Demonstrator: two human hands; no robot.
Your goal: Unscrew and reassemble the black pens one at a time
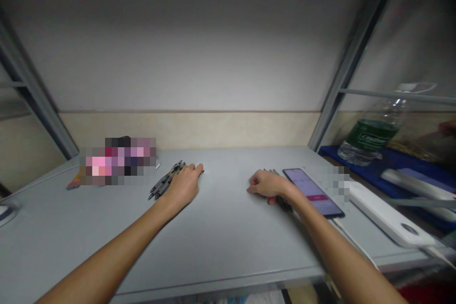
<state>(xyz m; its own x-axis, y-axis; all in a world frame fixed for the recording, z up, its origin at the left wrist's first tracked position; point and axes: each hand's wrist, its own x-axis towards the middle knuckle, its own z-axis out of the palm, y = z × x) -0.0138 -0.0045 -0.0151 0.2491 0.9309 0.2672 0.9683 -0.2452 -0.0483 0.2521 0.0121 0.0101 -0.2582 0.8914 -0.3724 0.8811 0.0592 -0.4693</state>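
Several dark pens (162, 186) lie in a bundle on the grey table (221, 242), left of centre. My left hand (185, 183) rests over their right side, with its fingers curled at a pen whose tip shows beside them. To the right, my right hand (265, 184) is curled low over the table, just left of the phone. Beneath and behind it lies a second group of dark pens (285, 204), mostly hidden by the hand and wrist. What its fingertips hold, if anything, is too small to make out.
A phone (315, 194) with a lit screen and a white cable lies right of my right hand. Beyond it are a white power strip (392, 218) and a large water bottle (370, 133) on a blue surface. Blurred pink items (117, 161) sit at the back left. Metal posts flank the table.
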